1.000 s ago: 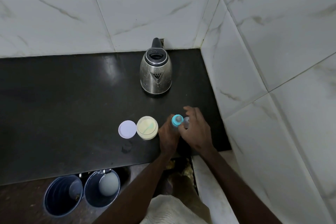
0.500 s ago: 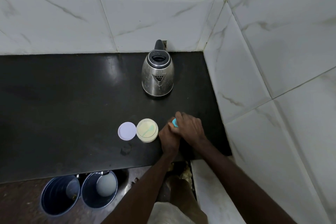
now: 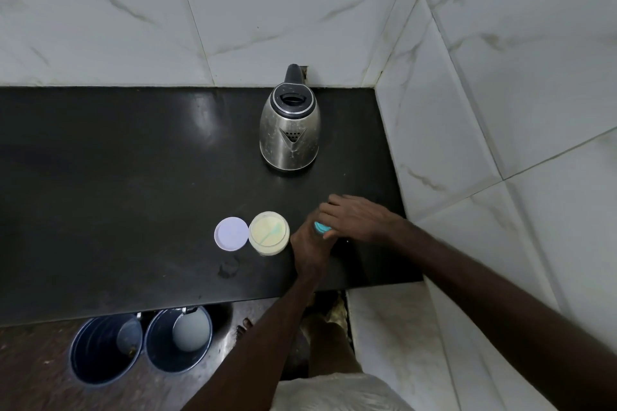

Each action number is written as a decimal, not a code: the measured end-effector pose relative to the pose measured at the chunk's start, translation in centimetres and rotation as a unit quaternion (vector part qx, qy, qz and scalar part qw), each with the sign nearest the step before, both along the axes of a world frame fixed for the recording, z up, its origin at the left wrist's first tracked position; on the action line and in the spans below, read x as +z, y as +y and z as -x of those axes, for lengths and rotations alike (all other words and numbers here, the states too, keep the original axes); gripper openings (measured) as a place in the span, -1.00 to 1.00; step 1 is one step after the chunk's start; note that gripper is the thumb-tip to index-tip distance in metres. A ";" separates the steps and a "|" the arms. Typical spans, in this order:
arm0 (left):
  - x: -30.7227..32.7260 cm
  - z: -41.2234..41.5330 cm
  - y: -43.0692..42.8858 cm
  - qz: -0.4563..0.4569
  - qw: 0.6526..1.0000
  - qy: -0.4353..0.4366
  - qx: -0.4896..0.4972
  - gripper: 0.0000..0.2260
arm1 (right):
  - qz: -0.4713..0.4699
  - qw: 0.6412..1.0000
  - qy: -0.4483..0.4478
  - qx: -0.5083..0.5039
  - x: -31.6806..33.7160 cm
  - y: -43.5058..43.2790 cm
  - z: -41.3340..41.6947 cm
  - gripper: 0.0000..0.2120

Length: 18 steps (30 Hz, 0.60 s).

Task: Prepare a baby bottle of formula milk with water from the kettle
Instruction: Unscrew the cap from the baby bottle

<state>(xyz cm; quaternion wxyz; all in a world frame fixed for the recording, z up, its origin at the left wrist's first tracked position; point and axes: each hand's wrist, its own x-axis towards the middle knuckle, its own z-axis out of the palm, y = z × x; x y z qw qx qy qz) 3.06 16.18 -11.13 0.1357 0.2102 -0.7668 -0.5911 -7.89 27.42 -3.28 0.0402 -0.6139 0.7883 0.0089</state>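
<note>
Right of middle, my left hand (image 3: pixel 309 247) holds the baby bottle (image 3: pixel 322 227) on the bench (image 3: pixel 117 177); my right hand (image 3: pixel 355 217) grips its blue top, hiding most of it. Just left sit the powder tub (image 3: pixel 268 233) and lid (image 3: pixel 231 233), with the kettle (image 3: pixel 289 133) higher up.

I seem to be looking down into a corner of a home kitchen. A dark polished stone counter (image 3: pixel 100 193) runs into a corner of white, marble-patterned wall tiles (image 3: pixel 267 20). A steel electric kettle (image 3: pixel 289 133) stands at the back of the counter, close to the wall. Near the front edge sits an open tub of pale powder (image 3: pixel 269 249) with a teal scoop (image 3: pixel 271 231) in it, its loose lid (image 3: pixel 231 233) lying right beside it. On the brown floor (image 3: pixel 30 370) below the counter's edge, I see one dark bucket (image 3: pixel 106 349) beside another (image 3: pixel 178 339).
</note>
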 end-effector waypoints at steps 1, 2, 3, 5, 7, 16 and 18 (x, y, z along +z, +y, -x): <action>0.2 0.1 0.0 -0.001 1.000 -0.009 -0.005 -0.75 | -0.012 1.000 -0.007 0.009 0.3 0.3 0.1 -0.67; 0.0 0.1 0.0 0.008 1.000 -0.019 -0.009 -0.73 | -0.027 0.999 -0.018 0.015 0.5 0.6 0.2 -0.64; -0.3 0.1 -0.1 0.024 0.999 -0.027 -0.011 -0.72 | -0.037 0.999 -0.033 0.018 0.8 0.9 0.1 -0.59; -0.9 0.1 -0.2 0.018 0.999 -0.041 -0.013 -0.66 | -0.043 0.996 -0.075 -0.010 1.4 0.8 -0.4 -0.48; -1.4 -0.1 -0.2 0.008 0.999 -0.036 -0.002 -0.58 | -0.049 0.990 -0.087 -0.096 2.2 0.2 -1.3 -0.42; -0.2 -0.1 -0.8 -0.060 0.995 -0.076 -0.037 -0.68 | 0.020 0.990 -0.107 -0.087 2.4 0.6 -1.4 -0.46; 0.4 0.3 -0.9 -0.034 0.995 -0.060 -0.070 -0.72 | 0.061 0.992 -0.093 -0.061 3.1 0.9 -1.3 -0.59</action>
